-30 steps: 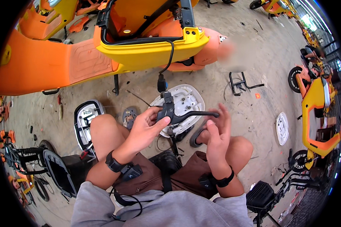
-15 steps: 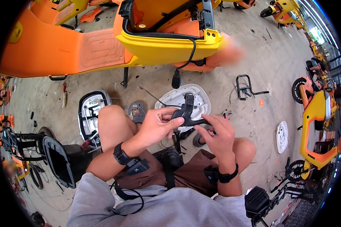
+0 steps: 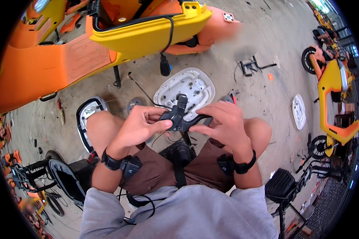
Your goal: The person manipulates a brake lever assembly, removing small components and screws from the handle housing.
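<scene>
Dusty grey ground [image 3: 267, 91] lay all around you, with lots of bike parts on it. You sat low with your knees up, and you held a black brake lever [image 3: 178, 116] over your lap, right in the middle of the view.

Your left hand [image 3: 141, 126] was wrapped around the left end of the lever, thumb pressed on its side. Your right hand [image 3: 221, 121] gripped the right end, where the long curved handle part was, with fingers curled over the top. Both hands were closed on that one piece.

I think you were working on the lever body, so a good way was to keep the left hand still as the holder and let only the right hand's fingers do the small moves. A thin black cable [image 3: 141, 91] ran off from the lever toward 11 o'clock. It was best to keep it loose and not pull it. Holding the piece close over your lap also meant a dropped small bit could land on your brown shorts [image 3: 203, 169], not in the dust.

At 12 o'clock from the lever, a white plastic cover [image 3: 187, 85] lay flat on the ground with its inside facing up. A big yellow and orange scooter body [image 3: 143, 34] stood at 11 o'clock. Another white cover [image 3: 298, 111] lay at 3 o'clock, with a yellow scooter [image 3: 337, 95] past it. At 9 o'clock a white panel with a black rim [image 3: 85, 115] lay just beside your left knee. A black footrest-like part [image 3: 281, 185] sat at 4 o'clock.
</scene>
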Demonstrator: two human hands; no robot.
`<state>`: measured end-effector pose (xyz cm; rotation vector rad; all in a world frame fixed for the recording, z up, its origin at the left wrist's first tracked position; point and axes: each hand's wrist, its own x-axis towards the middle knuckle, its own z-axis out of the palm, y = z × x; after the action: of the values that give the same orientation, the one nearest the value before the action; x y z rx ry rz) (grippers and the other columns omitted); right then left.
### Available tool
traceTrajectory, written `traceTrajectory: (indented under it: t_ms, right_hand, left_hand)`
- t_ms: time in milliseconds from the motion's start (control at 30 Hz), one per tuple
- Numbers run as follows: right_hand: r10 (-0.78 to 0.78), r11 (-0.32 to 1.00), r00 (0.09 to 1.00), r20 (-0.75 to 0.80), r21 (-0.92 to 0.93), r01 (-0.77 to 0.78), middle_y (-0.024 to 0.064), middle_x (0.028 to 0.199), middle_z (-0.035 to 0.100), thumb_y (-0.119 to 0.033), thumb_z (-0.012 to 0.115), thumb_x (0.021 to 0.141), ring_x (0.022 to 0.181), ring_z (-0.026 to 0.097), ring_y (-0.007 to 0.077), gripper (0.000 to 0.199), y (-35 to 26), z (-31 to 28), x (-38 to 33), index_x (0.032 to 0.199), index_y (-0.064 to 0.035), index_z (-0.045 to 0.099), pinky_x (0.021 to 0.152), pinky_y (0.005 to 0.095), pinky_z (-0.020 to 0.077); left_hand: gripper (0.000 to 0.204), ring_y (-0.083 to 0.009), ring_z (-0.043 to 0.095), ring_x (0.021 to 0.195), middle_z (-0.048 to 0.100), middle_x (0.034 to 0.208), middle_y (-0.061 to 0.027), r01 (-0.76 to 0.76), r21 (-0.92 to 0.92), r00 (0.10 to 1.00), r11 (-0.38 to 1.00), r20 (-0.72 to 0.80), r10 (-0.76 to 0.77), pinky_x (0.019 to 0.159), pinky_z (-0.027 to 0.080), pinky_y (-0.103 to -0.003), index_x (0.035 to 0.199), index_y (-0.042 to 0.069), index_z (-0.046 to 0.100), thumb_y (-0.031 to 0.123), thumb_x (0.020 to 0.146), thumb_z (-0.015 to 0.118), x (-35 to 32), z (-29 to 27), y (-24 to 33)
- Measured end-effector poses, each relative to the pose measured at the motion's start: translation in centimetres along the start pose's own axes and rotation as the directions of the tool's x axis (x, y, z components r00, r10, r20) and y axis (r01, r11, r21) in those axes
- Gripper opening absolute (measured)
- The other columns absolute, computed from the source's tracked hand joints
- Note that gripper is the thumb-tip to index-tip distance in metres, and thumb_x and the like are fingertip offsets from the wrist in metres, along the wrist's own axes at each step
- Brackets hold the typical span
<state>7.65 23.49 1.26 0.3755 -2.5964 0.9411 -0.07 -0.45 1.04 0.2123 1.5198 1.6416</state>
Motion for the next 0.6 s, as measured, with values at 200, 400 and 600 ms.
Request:
traceTrajectory:
  t_ms: [200, 400, 600]
  right_hand:
    - [0.108, 0.994, 0.992, -0.067, 0.032, -0.106, 0.0045, 0.071, 0.066, -0.034, 0.087, 0.059, 0.059, 0.063, 0.0209, 0.037, 0.1, 0.7, -0.8, 0.079, -0.0074, 0.07, 0.053, 0.0288, 0.0484]
    - [0.091, 0.995, 0.972, -0.217, -0.021, -0.098, 0.0042, 0.07, 0.065, -0.034, 0.087, 0.058, 0.057, 0.061, 0.0194, 0.038, 0.0, 1.9, -1.5, 0.079, -0.0072, 0.07, 0.051, 0.0283, 0.0465]
    - [0.072, 0.993, 0.975, -0.21, -0.08, -0.091, 0.0047, 0.063, 0.063, -0.035, 0.088, 0.058, 0.051, 0.059, 0.0185, 0.039, 0.2, 1.6, -1.7, 0.077, -0.0062, 0.07, 0.047, 0.0278, 0.0436]
  left_hand:
    - [0.031, -0.0143, 0.066, 0.075, 0.069, 0.092, -0.0103, 0.033, -0.07, 0.999, 0.997, -0.038, -0.036, 0.07, 0.055, -0.027, 0.113, -0.008, 0.063, 0.012, 0.09, 0.067, 0.4, 0.5, 0.0]
    - [0.037, -0.0141, 0.067, 0.069, 0.07, 0.085, -0.012, -0.019, -0.034, 0.995, 0.999, -0.095, 0.016, 0.054, 0.049, -0.023, 0.112, -0.007, 0.062, 0.022, 0.09, 0.067, 1.2, 0.5, -1.3]
    - [0.039, -0.0089, 0.064, 0.061, 0.07, 0.077, -0.0091, 0.119, -0.068, 0.99, 0.991, -0.069, -0.124, 0.04, 0.028, -0.018, 0.105, -0.002, 0.065, 0.035, 0.093, 0.059, 1.7, 0.6, -1.1]
